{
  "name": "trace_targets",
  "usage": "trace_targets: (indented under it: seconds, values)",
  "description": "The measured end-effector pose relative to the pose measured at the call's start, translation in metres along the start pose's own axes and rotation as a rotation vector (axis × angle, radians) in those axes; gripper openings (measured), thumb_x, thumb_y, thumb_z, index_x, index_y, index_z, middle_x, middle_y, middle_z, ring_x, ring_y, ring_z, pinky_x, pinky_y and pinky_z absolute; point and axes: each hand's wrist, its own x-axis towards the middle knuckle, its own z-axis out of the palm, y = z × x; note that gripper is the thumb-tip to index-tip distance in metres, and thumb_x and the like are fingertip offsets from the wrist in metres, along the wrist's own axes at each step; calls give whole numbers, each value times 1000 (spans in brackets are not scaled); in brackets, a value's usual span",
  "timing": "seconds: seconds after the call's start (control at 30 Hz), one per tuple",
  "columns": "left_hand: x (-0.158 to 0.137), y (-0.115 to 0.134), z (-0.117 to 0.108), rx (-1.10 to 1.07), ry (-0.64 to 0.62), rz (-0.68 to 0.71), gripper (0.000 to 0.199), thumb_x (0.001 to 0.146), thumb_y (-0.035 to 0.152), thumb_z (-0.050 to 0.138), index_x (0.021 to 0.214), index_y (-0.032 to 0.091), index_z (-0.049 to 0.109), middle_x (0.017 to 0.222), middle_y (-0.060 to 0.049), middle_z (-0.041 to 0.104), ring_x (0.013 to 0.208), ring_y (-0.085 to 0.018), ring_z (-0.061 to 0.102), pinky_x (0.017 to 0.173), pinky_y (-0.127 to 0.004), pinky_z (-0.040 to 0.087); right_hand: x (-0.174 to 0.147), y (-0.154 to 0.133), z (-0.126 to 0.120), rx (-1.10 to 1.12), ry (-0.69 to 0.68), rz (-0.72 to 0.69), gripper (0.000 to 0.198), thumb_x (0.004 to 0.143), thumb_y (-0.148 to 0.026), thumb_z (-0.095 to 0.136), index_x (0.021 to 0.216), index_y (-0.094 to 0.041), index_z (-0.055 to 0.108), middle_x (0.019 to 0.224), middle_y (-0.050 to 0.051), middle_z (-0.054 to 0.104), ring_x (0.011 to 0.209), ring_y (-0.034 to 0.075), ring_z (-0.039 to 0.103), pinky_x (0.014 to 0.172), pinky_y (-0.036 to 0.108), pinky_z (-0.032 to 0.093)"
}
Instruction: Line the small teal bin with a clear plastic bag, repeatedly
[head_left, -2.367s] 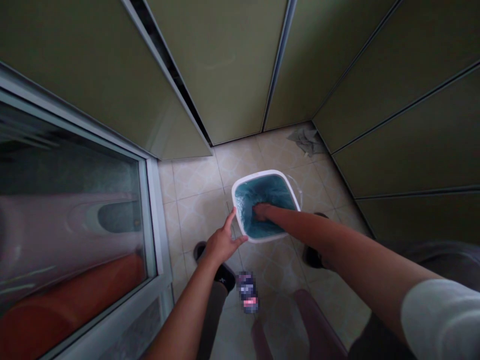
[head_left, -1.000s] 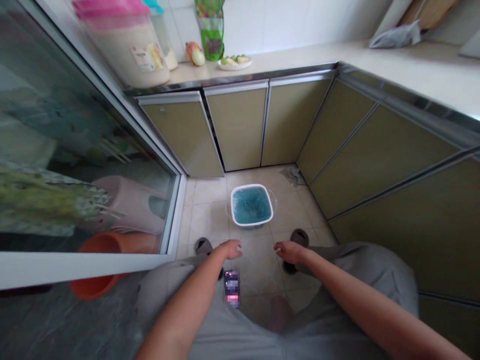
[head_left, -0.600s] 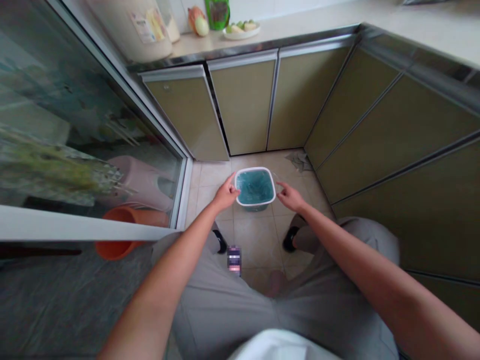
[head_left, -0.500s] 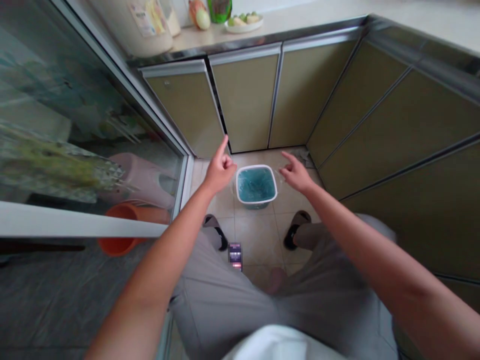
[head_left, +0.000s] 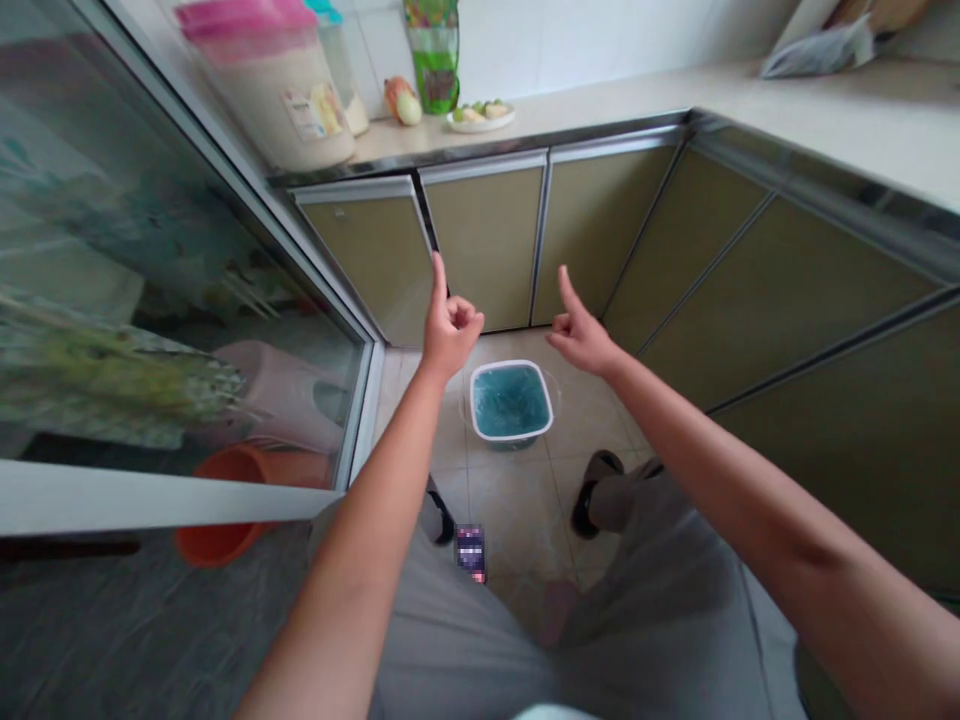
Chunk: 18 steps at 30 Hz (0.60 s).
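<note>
In the kitchen where we stand, flat olive-tan cabinet doors (head_left: 487, 235) trimmed in silver metal line up beneath a cream L-shaped countertop (head_left: 615, 103); a white tiled wall (head_left: 499, 45) rises behind it, and on top sit a pink-lidded translucent plastic tub (head_left: 266, 100) and a white oval plate (head_left: 484, 126) of cut food (head_left: 478, 113).

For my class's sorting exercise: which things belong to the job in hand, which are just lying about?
Likely job: squarish, white-rimmed plastic bin; teal plastic liner; left hand; right hand.
Lying about: orange plastic bucket; pink-lidded plastic container; round white plate.
</note>
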Motion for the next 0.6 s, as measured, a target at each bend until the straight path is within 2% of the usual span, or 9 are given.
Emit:
trace_targets:
  seconds: [0.07,0.13,0.23,0.37,0.43,0.5,0.57,0.6]
  values:
    - [-11,-21,13,-26,-35,-100,102,87,15,68,166,33,8,95,1,68,57,-6,46,60,-20,45,8,39,20,-18,-29,62,109,86,-14,60,167,-30,-11,118,7,71,55,6,48,53,21,45]
    - [-15,-32,14,-32,-58,-144,102,86,14,68,166,33,8,97,0,69,56,-6,46,60,-21,45,12,62,26,-16,-25,85,108,87,-14,58,167,-28,-13,110,5,73,54,7,46,55,22,45]
    - [-5,-31,4,-34,-41,-130,101,86,15,68,166,32,8,100,-1,69,58,-6,47,60,-21,45,14,68,22,-7,-2,68,106,90,-17,58,167,-27,-13,104,4,73,55,9,47,56,24,46]
    - [-1,-37,-5,-8,10,-123,95,87,21,70,165,29,17,99,-2,69,63,-8,49,63,-22,46,10,66,22,-75,37,54,95,94,-26,57,169,-24,-2,99,4,72,62,13,54,62,27,49]
    - [-25,-58,-8,41,31,-175,84,88,24,70,161,26,29,92,-1,68,66,-10,52,65,-22,47,-4,76,30,-186,54,108,89,96,-30,56,169,-25,5,98,3,73,68,15,59,68,28,51]
    - [-68,-88,-12,145,27,-301,63,90,27,66,150,21,48,82,1,64,68,-11,54,66,-22,46,-27,93,44,-350,-22,212,84,96,-34,57,168,-28,15,106,5,73,77,17,65,74,30,53]
    - [-122,-121,-19,331,-56,-508,38,90,25,61,127,18,67,74,2,61,66,-11,55,66,-22,45,-54,116,63,-511,-243,309,72,93,-34,60,162,-30,37,121,7,71,93,21,69,82,31,53]
    - [-150,-136,-22,429,-180,-630,31,89,24,61,117,19,72,71,2,61,65,-11,55,65,-22,44,-67,128,74,-567,-378,343,62,93,-32,60,154,-31,51,127,8,70,102,22,69,87,31,53]
